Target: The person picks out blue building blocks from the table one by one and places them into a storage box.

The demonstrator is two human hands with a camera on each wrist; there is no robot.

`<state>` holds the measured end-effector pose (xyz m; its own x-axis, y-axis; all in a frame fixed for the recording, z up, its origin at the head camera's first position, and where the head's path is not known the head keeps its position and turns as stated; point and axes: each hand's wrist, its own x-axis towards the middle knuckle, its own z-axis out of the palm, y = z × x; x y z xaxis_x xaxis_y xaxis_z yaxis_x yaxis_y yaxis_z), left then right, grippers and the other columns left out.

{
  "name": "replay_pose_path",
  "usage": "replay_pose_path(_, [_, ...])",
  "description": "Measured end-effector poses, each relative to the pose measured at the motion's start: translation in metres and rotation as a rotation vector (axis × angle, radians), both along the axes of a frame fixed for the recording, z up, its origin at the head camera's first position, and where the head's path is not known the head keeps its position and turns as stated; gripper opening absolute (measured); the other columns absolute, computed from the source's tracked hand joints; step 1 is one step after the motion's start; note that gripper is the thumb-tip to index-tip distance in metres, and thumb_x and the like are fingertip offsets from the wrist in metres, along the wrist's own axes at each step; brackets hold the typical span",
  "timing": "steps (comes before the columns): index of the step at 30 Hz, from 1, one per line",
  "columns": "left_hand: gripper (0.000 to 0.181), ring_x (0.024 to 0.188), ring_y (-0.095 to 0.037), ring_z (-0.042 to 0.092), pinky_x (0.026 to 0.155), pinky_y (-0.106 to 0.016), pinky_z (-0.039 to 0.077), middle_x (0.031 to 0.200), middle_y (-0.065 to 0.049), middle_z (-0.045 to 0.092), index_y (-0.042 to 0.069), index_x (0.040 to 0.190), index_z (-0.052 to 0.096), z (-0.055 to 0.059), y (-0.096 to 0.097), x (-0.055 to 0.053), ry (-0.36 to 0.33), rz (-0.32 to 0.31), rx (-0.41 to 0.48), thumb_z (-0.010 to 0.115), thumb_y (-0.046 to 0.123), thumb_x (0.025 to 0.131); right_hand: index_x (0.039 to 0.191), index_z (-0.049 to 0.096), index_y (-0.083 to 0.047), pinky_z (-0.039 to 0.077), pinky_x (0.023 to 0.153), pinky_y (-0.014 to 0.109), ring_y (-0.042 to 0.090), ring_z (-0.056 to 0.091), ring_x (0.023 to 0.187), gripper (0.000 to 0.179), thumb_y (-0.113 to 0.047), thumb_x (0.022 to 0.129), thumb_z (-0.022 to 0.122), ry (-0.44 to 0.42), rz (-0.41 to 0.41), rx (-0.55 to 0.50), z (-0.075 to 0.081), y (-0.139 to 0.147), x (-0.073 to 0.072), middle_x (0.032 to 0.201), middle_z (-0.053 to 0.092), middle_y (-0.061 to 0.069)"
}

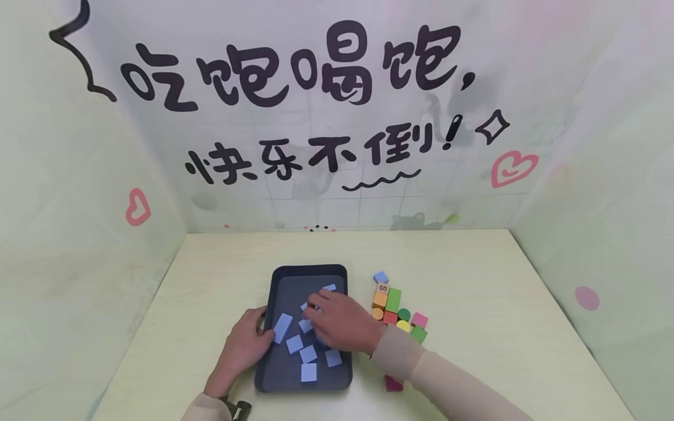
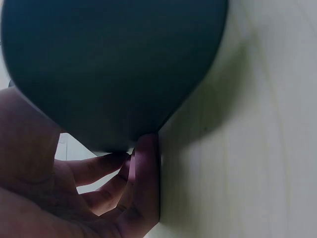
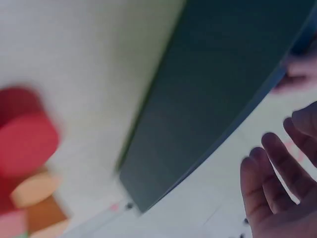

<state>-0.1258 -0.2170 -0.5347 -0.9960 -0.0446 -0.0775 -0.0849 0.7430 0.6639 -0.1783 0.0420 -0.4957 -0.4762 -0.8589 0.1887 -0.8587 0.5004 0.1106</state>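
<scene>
A dark grey tray (image 1: 281, 374) lies on the table, with several light blue blocks (image 1: 308, 372) scattered over its floor. My left hand (image 1: 246, 341) grips the tray's left rim, its thumb over the edge beside a longer blue block (image 1: 282, 328). In the left wrist view, the fingers (image 2: 146, 183) of that hand lie against the tray's outer wall. Above the tray's right half hovers my right hand (image 1: 342, 321), hiding part of the blocks below. The right wrist view shows its fingers (image 3: 255, 193) loosely bent and apart, with no block visible between them.
Right of the tray is a group of colored blocks, including a green block (image 1: 393, 300), an orange block (image 1: 380, 300) and a yellow round (image 1: 403, 325). One blue block (image 1: 381, 277) tops the group. A dark pink block (image 1: 393, 383) lies below my right forearm. Printed walls enclose the table.
</scene>
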Motion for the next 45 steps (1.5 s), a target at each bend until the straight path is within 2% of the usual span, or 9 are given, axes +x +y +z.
replay_pose_path(5, [0.061, 0.089, -0.020, 0.062, 0.073, -0.039, 0.051, 0.131, -0.019, 0.064, -0.009, 0.150, 0.058, 0.000, 0.000, 0.001, 0.003, 0.003, -0.004, 0.070, 0.012, 0.095, 0.120, 0.073, -0.016, 0.054, 0.088, 0.026, 0.017, 0.057, 0.100, 0.016, -0.022, 0.105, 0.072, -0.004, -0.125, -0.153, 0.005, 0.030, -0.018, 0.116, 0.065, 0.000])
replay_pose_path(10, [0.061, 0.089, -0.020, 0.062, 0.072, -0.038, 0.051, 0.130, -0.018, 0.064, -0.009, 0.151, 0.058, 0.000, 0.000, 0.001, -0.002, 0.003, -0.004, 0.071, 0.013, 0.095, 0.115, 0.073, -0.013, 0.056, 0.084, 0.028, 0.019, 0.057, 0.095, 0.017, -0.019, 0.100, 0.078, 0.002, -0.249, -0.221, 0.006, 0.055, -0.037, 0.109, 0.065, 0.003])
replay_pose_path(14, [0.061, 0.090, -0.021, 0.062, 0.072, -0.039, 0.051, 0.130, -0.018, 0.064, -0.009, 0.151, 0.057, 0.000, 0.000, 0.001, -0.010, 0.006, -0.007, 0.070, 0.013, 0.096, 0.114, 0.072, -0.012, 0.057, 0.084, 0.030, 0.020, 0.057, 0.094, 0.019, -0.016, 0.098, 0.081, -0.034, -0.331, -0.228, -0.001, 0.070, -0.050, 0.108, 0.065, 0.005])
replay_pose_path(20, [0.061, 0.090, -0.021, 0.061, 0.073, -0.039, 0.051, 0.130, -0.018, 0.064, -0.008, 0.151, 0.057, -0.003, -0.001, 0.001, -0.013, 0.008, -0.011, 0.070, 0.014, 0.096, 0.119, 0.070, -0.011, 0.057, 0.084, 0.032, 0.022, 0.056, 0.095, 0.021, -0.020, 0.100, 0.077, -0.091, -0.455, -0.167, -0.018, 0.083, -0.063, 0.109, 0.064, 0.006])
replay_pose_path(26, [0.062, 0.092, -0.021, 0.061, 0.075, -0.040, 0.051, 0.131, -0.017, 0.064, -0.008, 0.151, 0.058, -0.004, 0.000, 0.001, -0.010, 0.009, -0.008, 0.071, 0.015, 0.095, 0.121, 0.068, -0.009, 0.054, 0.084, 0.036, 0.025, 0.053, 0.096, 0.026, -0.025, 0.101, 0.072, -0.134, -0.510, -0.136, -0.030, 0.088, -0.072, 0.107, 0.059, 0.008])
replay_pose_path(39, [0.061, 0.093, -0.022, 0.061, 0.076, -0.040, 0.051, 0.131, -0.017, 0.065, -0.007, 0.151, 0.058, -0.002, 0.000, 0.001, -0.002, 0.010, -0.010, 0.070, 0.015, 0.095, 0.120, 0.070, -0.011, 0.054, 0.074, 0.036, 0.027, 0.051, 0.090, 0.023, -0.023, 0.100, 0.071, -0.223, -0.590, -0.052, -0.030, 0.086, -0.072, 0.106, 0.056, 0.010])
replay_pose_path(45, [0.062, 0.093, -0.022, 0.061, 0.075, -0.040, 0.051, 0.133, -0.018, 0.064, -0.007, 0.152, 0.058, -0.002, 0.000, 0.000, -0.008, 0.007, -0.014, 0.070, 0.015, 0.095, 0.120, 0.072, -0.010, 0.054, 0.070, 0.039, 0.028, 0.051, 0.087, 0.021, -0.021, 0.101, 0.069, -0.268, -0.615, -0.048, -0.029, 0.084, -0.071, 0.108, 0.057, 0.011])
